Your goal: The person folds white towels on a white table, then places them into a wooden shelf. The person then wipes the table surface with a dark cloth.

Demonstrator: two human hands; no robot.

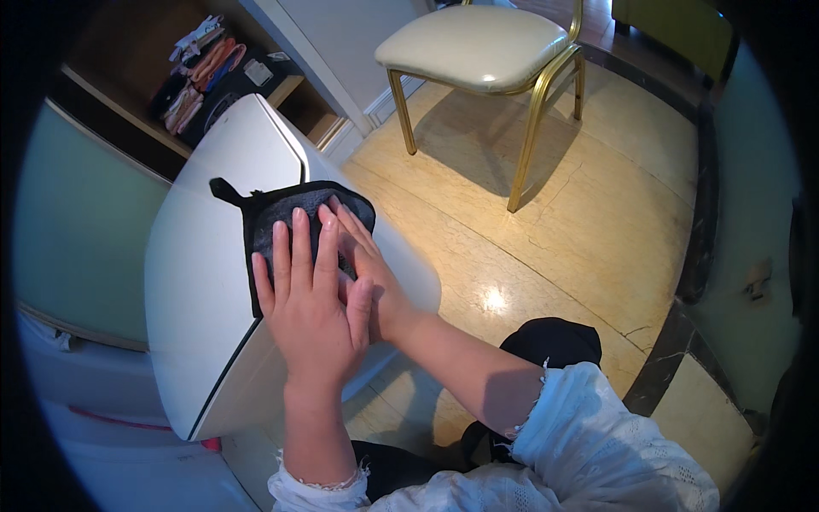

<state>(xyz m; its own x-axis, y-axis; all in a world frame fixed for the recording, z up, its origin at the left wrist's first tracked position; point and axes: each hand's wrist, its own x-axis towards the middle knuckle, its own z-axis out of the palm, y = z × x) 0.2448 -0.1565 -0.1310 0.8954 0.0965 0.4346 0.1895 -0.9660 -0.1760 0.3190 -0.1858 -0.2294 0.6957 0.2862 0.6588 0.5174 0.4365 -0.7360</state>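
Observation:
A dark grey cloth pad with black edging and a hanging loop lies on the white lid of a rounded appliance. My left hand rests palm down on the pad, its fingers spread. Beside it and partly beneath it is my right hand, fingers stretched out over the pad's right side. The left thumb and fingers cover part of the right hand, so whether it grips the fabric is hidden. The loop sticks out at the pad's far left corner.
A cream-seated chair with gold legs stands beyond on the tiled floor. An open wooden shelf at the far left holds folded clothes. Greenish panels flank both sides.

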